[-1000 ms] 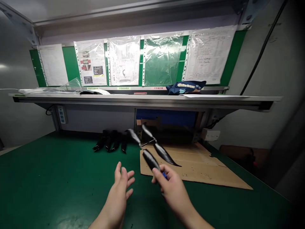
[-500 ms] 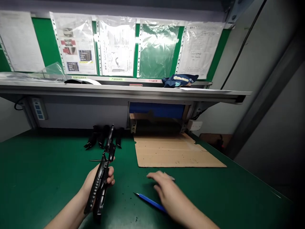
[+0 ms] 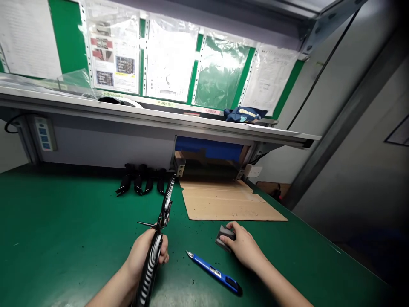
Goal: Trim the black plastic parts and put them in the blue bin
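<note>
A long glossy black plastic part (image 3: 151,262) with ribbed reflections stands edge-on in my left hand (image 3: 142,249), whose fingers wrap round its middle. A thin dark prong sticks out of it to the left. My right hand (image 3: 244,245) pinches a small grey block (image 3: 225,237), which looks like a sanding sponge, just above or on the green table; I cannot tell if it touches. Between the hands a blue utility knife (image 3: 214,273) lies on the table, its blade pointing up and left.
Several black curved parts (image 3: 140,181) stand in a row at the back. A cardboard sheet (image 3: 230,202) lies at the back right. Small dark shavings dot the green table (image 3: 79,226). Above runs a shelf (image 3: 153,121) with a dark blue pouch (image 3: 244,114).
My right hand has closed on the grey block, and the blue knife beside it shows in full. The black part has moved right in view and turned; the camera view has tilted.
</note>
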### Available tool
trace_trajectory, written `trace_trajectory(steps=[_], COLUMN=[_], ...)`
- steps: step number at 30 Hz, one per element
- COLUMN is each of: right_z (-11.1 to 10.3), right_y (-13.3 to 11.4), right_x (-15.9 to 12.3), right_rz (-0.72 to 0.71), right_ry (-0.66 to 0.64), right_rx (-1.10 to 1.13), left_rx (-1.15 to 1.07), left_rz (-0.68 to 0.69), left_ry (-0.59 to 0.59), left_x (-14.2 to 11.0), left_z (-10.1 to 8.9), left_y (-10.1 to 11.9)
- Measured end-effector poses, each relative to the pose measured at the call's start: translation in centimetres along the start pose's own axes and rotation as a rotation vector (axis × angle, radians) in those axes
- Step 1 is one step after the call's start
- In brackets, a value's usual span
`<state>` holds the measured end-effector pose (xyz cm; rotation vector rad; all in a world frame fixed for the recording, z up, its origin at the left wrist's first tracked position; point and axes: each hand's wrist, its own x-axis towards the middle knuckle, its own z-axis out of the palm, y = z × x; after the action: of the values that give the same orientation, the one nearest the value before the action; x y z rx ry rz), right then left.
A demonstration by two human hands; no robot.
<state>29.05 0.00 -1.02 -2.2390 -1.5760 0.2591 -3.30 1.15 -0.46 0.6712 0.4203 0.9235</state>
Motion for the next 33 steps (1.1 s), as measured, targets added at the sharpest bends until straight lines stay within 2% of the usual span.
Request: trace_trajectory(steps=[5, 9, 13, 16, 19, 21, 25, 28, 30, 33], right_z=[-0.2, -2.4, -4.0, -2.7, -0.4, 0.8, 1.7, 1.9, 2.0, 2.3], right_y=[-2.1, -4.6, -8.9, -12.8, -14.9, -14.7, -12.3, -11.3, -11.3, -11.8], right_x=[-2.6, -5.4, -5.9, -5.1, -4.5, -4.5, -4.9, -5.0, -5.0, -5.1], right_rz=[-0.060, -0.223, -0.435, -0.574, -0.594, -0.542, -0.466, -0.605, -0.734, -0.843], right_ry=[0.114, 0.120, 0.127, 0.084, 0.024, -0.012, -0.120, -0.105, -0.047, 0.019], right_rx=[0.329, 0.515, 0.563, 0.590, 0.626, 0.635, 0.634, 0.578, 0.492, 0.397], left_rx=[0.010, -0.016, -0.043, -0.053, -0.081, -0.110, -0.157, -0.167, -0.165, -0.161], left_rz=[-0.036, -0.097, -0.124, -0.136, -0.120, -0.096, -0.084, -0.120, -0.178, -0.227], left_ry=[-0.051, -0.122, -0.169, -0.187, -0.184, -0.175, -0.159, -0.189, -0.269, -0.345], left_x=[0.3, 0.1, 0.2, 0.4, 0.4, 0.1, -0.1, 0.1, 0.2, 0.0], left_z=[-0.1, -0.4, -1.0, -1.2, -0.7, -0.3, 0.2, -0.1, -0.3, -0.2], left_y=[0.3, 0.2, -0.2, -0.4, -0.6, -0.8, -1.4, -1.9, -2.0, -1.8])
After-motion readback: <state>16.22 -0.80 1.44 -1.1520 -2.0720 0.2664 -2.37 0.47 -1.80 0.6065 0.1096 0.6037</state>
